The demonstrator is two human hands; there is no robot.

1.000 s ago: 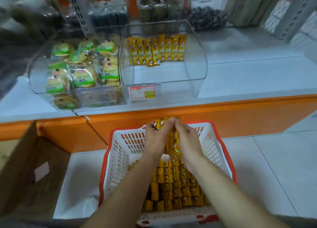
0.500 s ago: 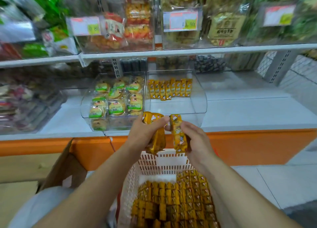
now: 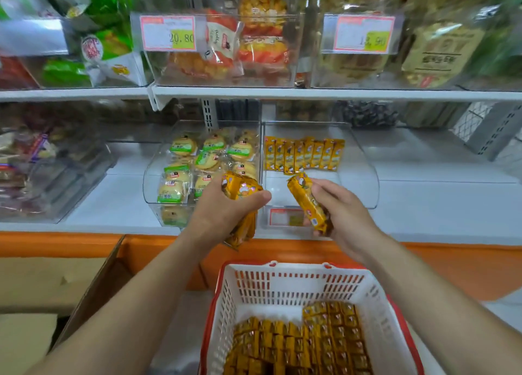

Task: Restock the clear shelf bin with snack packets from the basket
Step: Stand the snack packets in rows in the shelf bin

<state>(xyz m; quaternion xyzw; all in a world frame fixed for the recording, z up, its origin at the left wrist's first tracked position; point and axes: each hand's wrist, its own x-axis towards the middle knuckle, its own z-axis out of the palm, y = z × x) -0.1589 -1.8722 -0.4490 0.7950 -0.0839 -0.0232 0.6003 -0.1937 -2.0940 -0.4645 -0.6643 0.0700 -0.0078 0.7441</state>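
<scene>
mid-transfer: left hand (image 3: pixel 226 213) grips a packet bundle (image 3: pixel 240 194), right hand (image 3: pixel 343 211) pinches one packet (image 3: pixel 306 202), both near the clear bin (image 3: pixel 364 177); next likely needs reaching far to set them by the far row (image 3: pixel 303 154).

Yellow-orange snack packets (image 3: pixel 308 202) with brown and white print, a white basket (image 3: pixel 296 290) with red rim, an orange shelf front (image 3: pixel 56 244).
</scene>
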